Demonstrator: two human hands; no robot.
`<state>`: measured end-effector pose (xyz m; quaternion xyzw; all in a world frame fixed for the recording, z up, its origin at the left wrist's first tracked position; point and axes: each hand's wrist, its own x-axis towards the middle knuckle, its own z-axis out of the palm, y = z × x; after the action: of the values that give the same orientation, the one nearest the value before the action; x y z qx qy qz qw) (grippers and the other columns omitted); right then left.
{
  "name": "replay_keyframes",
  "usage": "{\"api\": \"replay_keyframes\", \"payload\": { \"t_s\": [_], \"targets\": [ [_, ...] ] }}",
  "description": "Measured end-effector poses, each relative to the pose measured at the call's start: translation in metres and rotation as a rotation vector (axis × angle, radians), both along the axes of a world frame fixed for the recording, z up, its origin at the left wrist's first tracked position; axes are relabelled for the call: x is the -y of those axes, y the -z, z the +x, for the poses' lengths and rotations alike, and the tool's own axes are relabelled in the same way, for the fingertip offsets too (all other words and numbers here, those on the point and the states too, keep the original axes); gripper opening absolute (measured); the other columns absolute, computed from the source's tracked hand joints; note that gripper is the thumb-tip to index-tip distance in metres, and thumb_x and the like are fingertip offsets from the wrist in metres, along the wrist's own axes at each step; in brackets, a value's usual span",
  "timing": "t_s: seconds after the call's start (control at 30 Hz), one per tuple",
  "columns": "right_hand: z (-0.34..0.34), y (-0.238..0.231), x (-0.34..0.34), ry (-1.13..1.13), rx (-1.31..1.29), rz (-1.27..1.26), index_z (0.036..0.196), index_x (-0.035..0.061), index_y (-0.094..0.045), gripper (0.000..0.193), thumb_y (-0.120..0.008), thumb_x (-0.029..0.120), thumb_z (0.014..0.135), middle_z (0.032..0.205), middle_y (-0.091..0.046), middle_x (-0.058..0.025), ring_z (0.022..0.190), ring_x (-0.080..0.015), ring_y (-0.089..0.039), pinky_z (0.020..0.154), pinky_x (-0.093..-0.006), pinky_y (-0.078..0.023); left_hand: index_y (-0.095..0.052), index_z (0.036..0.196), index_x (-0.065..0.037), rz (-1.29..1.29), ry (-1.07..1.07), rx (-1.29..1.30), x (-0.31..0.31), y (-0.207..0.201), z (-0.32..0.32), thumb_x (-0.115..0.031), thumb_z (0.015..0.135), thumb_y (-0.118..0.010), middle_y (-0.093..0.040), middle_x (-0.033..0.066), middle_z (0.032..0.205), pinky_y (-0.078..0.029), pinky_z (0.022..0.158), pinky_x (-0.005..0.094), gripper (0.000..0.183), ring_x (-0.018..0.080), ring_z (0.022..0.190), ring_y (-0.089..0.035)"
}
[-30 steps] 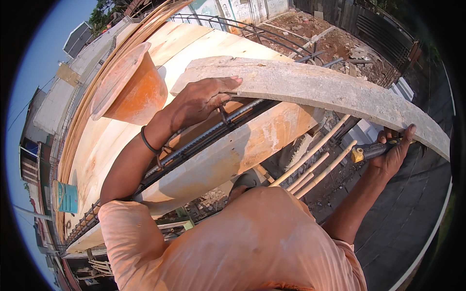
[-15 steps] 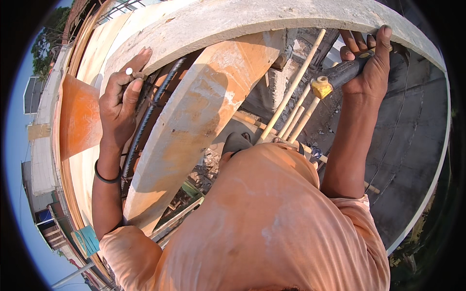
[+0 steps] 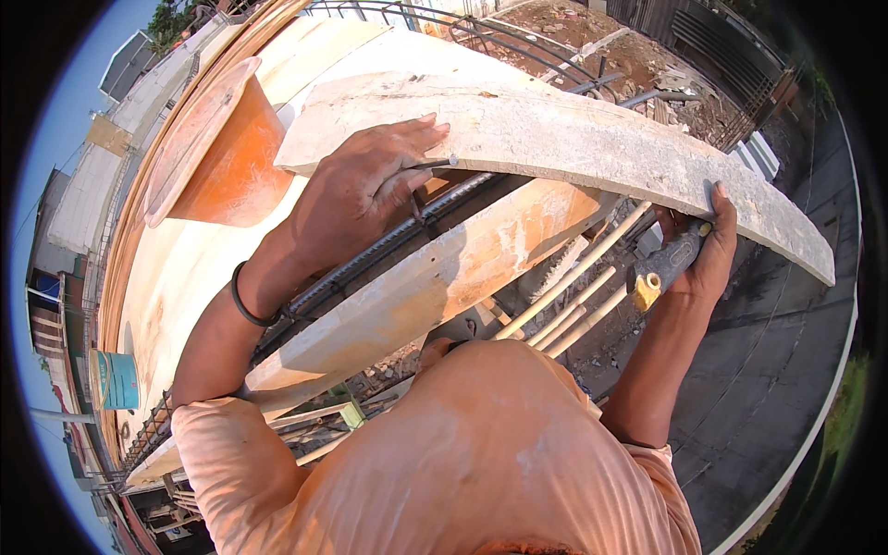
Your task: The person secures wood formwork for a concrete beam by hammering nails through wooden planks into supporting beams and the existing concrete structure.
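Note:
A long pale wooden board (image 3: 555,134), grey with dried cement, lies across the far side of my hands. My left hand (image 3: 356,185) rests on its left part, fingers over the top, and a nail (image 3: 435,164) is pinched by the thumb. My right hand (image 3: 705,254) steadies the board's near edge towards the right, thumb on top. In that same hand is a hammer (image 3: 668,259) with a dark grip and a yellow end; its head is hidden. Below the board runs a second upright plank (image 3: 435,277), stained orange, with steel rebar (image 3: 370,254) beside it.
An orange bucket (image 3: 227,153) lies tipped on the pale wooden sheets (image 3: 208,268) at left, and a teal bucket (image 3: 118,381) stands nearer. Bamboo poles (image 3: 578,282) rise from the rubble below. At right is a grey wall (image 3: 768,370); rebar (image 3: 527,51) crosses the far side.
The board has swung round and its right end now shows. My left hand has moved right along with it, the nail still pinched. My right hand sits lower in view, still holding the hammer.

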<state>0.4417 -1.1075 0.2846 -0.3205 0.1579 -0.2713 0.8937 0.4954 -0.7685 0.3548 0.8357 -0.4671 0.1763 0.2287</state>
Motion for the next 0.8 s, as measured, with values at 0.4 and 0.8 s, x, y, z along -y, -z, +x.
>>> {"api": "replay_keyframes", "payload": {
  "t_s": [0.4,0.8],
  "targets": [
    [-0.005,0.048,0.052,0.091,0.312,0.187,0.125,-0.0061,-0.045,0.047,-0.062,0.015,0.087,0.125,-0.055,-0.0248,0.116,-0.0379,-0.057,0.096,-0.0523,-0.052,-0.057,0.096,0.001,0.311,-0.662,-0.071,-0.008,-0.012,-0.107,-0.007,0.092,-0.055,-0.056,0.0185,0.082,-0.044,0.065,0.0413,0.009,0.0381,0.073,-0.055],
    [-0.196,0.149,0.251,0.771,0.32,-0.038,0.13,-0.0165,-0.032,0.049,-0.043,0.01,0.091,0.131,-0.044,-0.0331,0.121,-0.0505,-0.047,0.102,-0.0662,-0.041,-0.049,0.088,-0.002,-0.152,-0.913,-0.477,0.0,0.023,-0.092,-0.021,0.104,-0.043,-0.048,0.0042,0.075,-0.041,0.068,0.0251,0.026,0.0104,0.07,-0.042]
  ]
}}
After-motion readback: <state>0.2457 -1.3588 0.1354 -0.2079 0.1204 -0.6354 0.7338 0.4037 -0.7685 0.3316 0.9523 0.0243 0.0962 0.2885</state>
